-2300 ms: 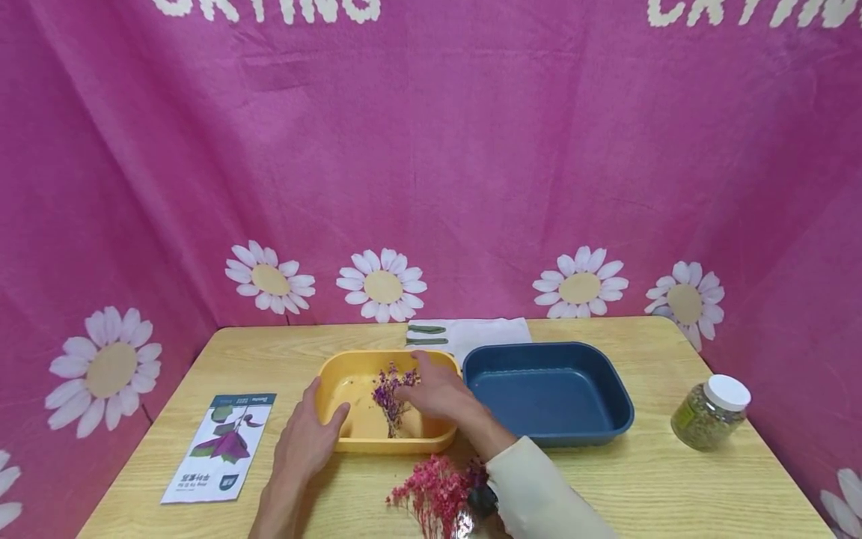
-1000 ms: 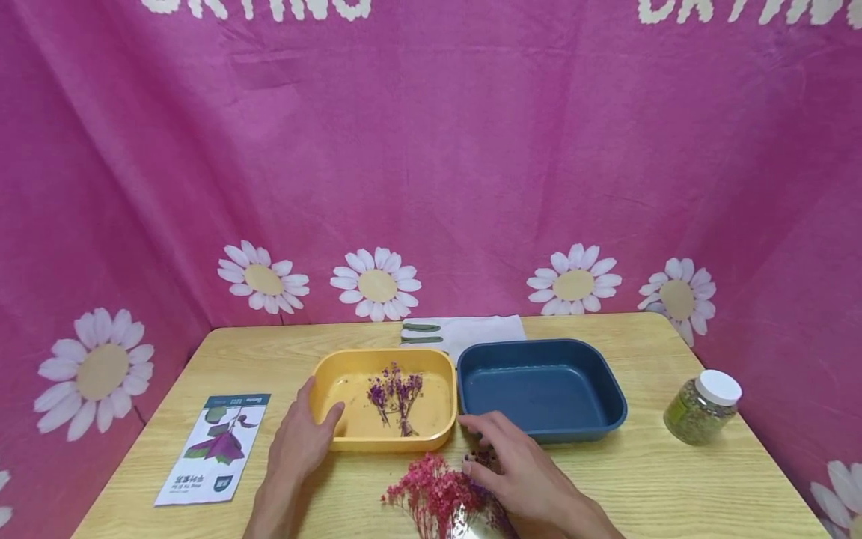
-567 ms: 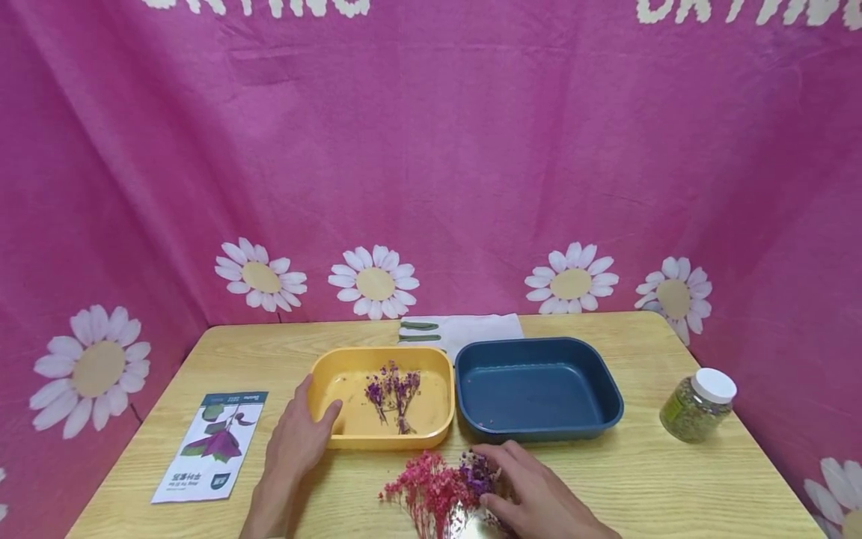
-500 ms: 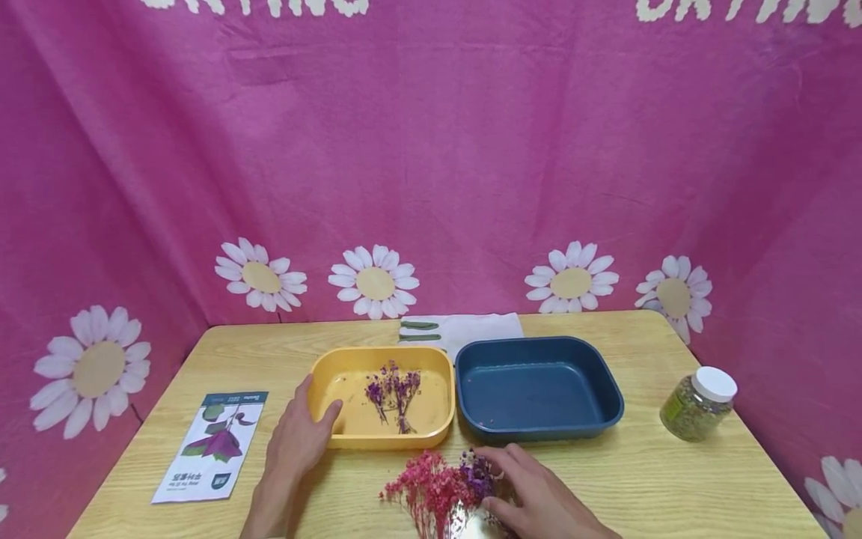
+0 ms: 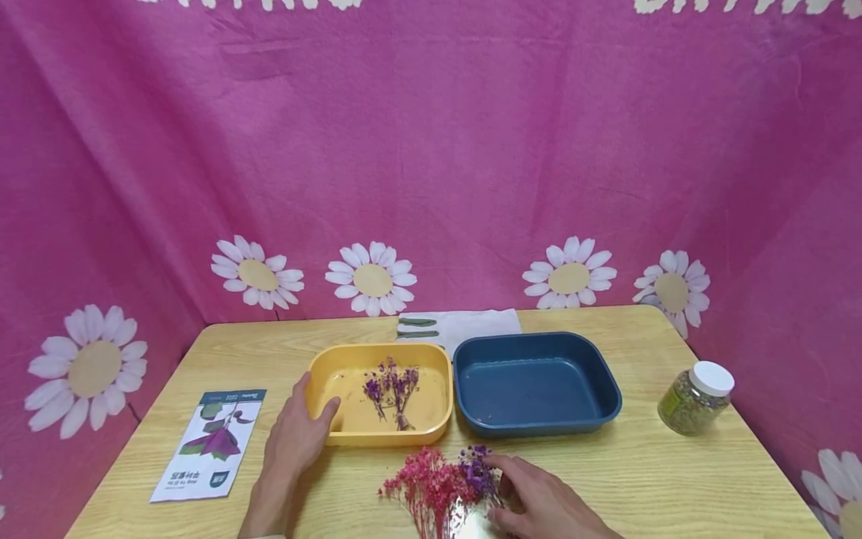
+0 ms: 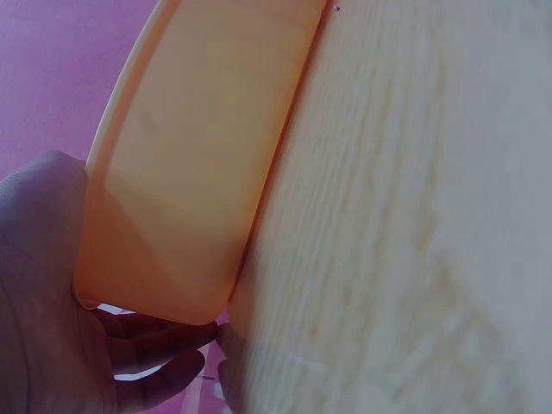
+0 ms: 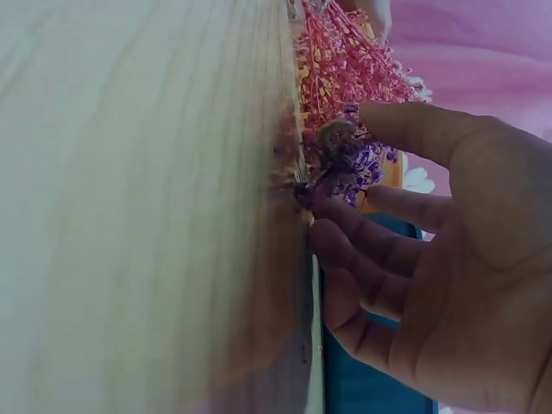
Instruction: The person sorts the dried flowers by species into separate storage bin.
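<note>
Right hand [image 5: 544,500] moved to purple flowers [image 5: 477,474], stems [image 5: 494,495] nearward, blooms [image 5: 475,460] forward, fingers [image 5: 512,467] parted, left hand [image 5: 296,438] gripping yellow tray [image 5: 387,440]

The tray [image 5: 370,439] at the left hand [image 5: 294,442] looks smooth plastic, the flowers [image 5: 477,474] by the right hand [image 5: 542,500] dry and rough, the table [image 5: 646,479] wood-grained.

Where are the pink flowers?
In the head view, the pink dried flowers are bottom centre, below the yellow tray, left of the purple flowers and right hand.
</note>
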Demonstrator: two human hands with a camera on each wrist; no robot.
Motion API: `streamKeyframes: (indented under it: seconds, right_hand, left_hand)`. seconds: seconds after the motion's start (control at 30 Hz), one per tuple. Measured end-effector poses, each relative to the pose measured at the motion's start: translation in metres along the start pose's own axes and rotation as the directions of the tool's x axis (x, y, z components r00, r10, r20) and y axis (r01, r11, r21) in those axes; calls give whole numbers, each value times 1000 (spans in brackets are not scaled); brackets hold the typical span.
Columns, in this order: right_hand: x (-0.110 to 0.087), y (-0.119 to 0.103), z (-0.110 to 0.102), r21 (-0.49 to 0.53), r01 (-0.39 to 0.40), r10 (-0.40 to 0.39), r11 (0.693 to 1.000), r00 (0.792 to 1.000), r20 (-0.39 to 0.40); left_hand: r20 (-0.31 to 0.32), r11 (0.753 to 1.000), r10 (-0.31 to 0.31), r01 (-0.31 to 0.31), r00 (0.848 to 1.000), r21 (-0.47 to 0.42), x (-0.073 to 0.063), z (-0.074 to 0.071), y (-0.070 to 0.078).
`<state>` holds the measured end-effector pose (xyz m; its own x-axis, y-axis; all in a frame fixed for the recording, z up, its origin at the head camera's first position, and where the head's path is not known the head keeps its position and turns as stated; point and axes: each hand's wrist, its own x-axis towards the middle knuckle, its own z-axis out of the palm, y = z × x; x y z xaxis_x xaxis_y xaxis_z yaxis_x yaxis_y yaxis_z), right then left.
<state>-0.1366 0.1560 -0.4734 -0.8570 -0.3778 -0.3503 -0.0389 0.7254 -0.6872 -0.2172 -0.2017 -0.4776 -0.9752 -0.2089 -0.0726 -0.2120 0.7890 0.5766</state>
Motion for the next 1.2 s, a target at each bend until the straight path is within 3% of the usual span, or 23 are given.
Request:
streamKeyframes:
  seconds: [0.3,0.63,0.83,1.2]
  right_hand:
    - [-1,3,-1,8,-10,9,1000,999,36]
    - [-1,9,-3,60,38,-41,997,998,49]
    - [-2,16,-4,83,83,-86,993,996,34]
    - [-2,18,-6,181,87,-85,980,996,-17]
  left_hand:
    - [10,1000,-14,14,1000,-5,0,0,1]
    - [10,1000,-17,17,1000,-13,0,0,1]
    - [3,1000,-3,3,1000,-7,-2,0,0]
    - [7,1000,-11,11,1000,-12,-1,0,1]
